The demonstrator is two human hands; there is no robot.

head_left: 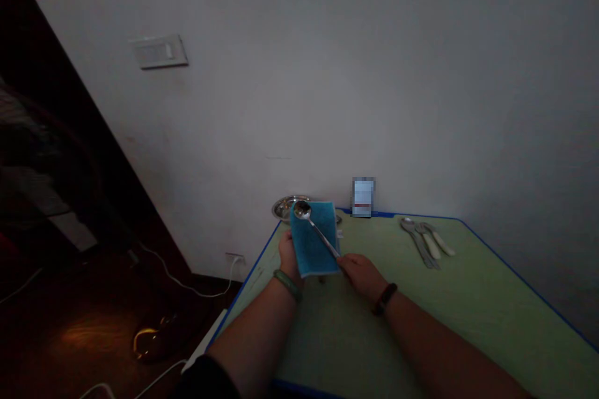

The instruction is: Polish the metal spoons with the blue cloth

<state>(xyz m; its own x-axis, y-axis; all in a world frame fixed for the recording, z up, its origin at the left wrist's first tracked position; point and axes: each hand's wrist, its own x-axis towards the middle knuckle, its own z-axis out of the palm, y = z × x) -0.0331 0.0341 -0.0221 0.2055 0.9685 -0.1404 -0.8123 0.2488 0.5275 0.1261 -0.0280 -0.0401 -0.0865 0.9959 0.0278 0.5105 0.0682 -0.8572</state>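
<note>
Left hand (289, 255) grips a blue towel (312, 243) from below at center frame, its fingers hidden behind the cloth, while the right hand (362, 275) pinches the end of a steel spoon (319, 232), whose handle slants up across the towel to a bowl near the towel's upper left corner. Both hands are raised over a green table (472, 299) with a blue edge, set against a white wall (374, 75). The fingertip hold on the spoon looks like the weak point: a pinch that far from the bowl gives little control, so a slight twist could tip the spoon off the towel. Should it drop, it would likely land on the table or strike a steel dish (283, 207) just behind the towel at the table's far corner. The table's edge also runs just beside the left forearm (253, 336), and a dropped spoon or towel could slide over it to the dark floor (84, 330) at lower left, where a white cable (187, 282) runs to a wall socket (234, 257). Dim light could make anything fallen there hard to find. A cluster of cutlery (422, 240) lies well apart at right on the table.
</note>
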